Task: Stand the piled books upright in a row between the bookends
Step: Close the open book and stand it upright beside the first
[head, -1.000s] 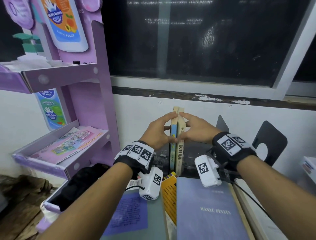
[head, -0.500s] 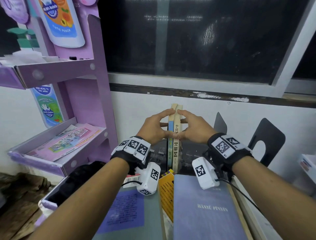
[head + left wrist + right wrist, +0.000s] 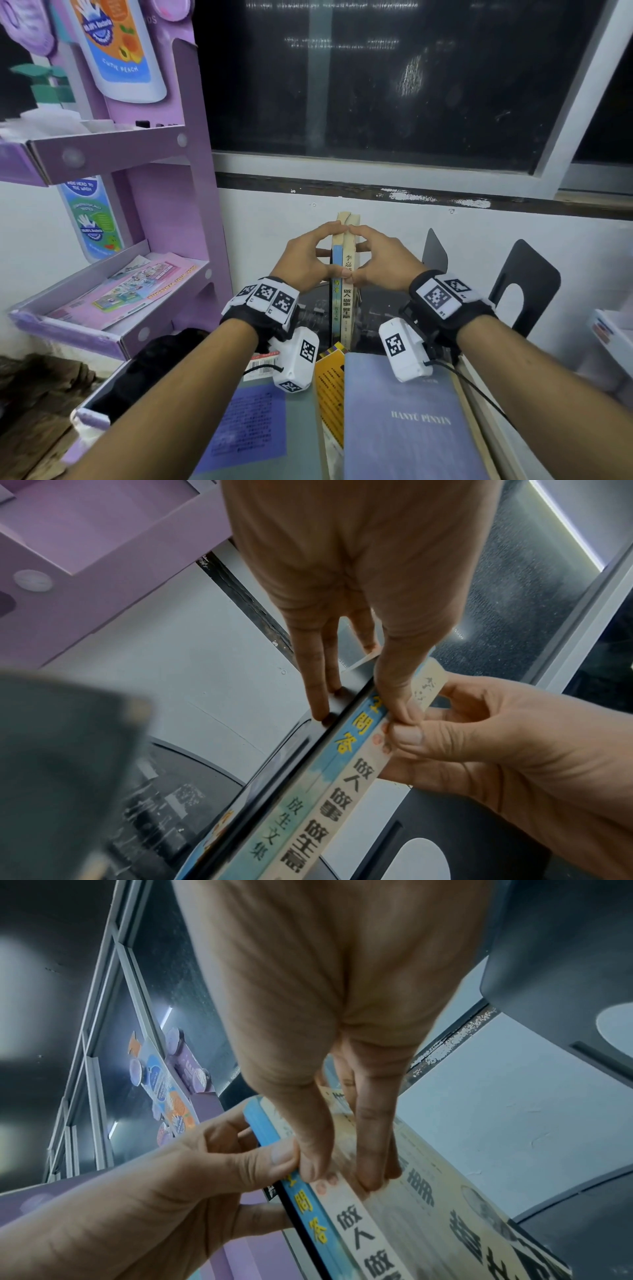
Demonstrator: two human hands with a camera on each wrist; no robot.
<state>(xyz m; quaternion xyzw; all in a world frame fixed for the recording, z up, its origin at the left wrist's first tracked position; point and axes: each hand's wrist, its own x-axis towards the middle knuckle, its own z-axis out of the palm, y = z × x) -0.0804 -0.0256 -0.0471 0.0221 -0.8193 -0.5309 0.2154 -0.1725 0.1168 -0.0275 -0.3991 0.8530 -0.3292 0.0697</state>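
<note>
Two thin books stand upright against the wall: a blue-spined book (image 3: 337, 308) (image 3: 298, 804) (image 3: 308, 1221) and a cream-spined book (image 3: 347, 301) (image 3: 346, 785) (image 3: 445, 1218). My left hand (image 3: 329, 250) (image 3: 359, 712) holds them from the left, thumb on the spines. Its fingers lie on a black bookend plate (image 3: 349, 691) beside the blue book. From the right, my right hand (image 3: 363, 253) (image 3: 342, 1177) grips the cream book, fingers on its cover and thumb on the spine. Two black bookends (image 3: 434, 250) (image 3: 527, 284) stand to the right. A "HANYU PINYIN" book (image 3: 404, 421) lies flat in front.
A yellow book (image 3: 330, 387) and a grey-green book with a purple panel (image 3: 257, 428) lie flat beside the pile. A purple cardboard display shelf (image 3: 191, 205) stands close on the left, with a black bag (image 3: 147, 363) under it. A white box (image 3: 609, 329) sits at the right edge.
Both hands have stayed on the two upright books. The books' tops have drawn closer together and the pair stands straighter. The head view has shifted slightly.
</note>
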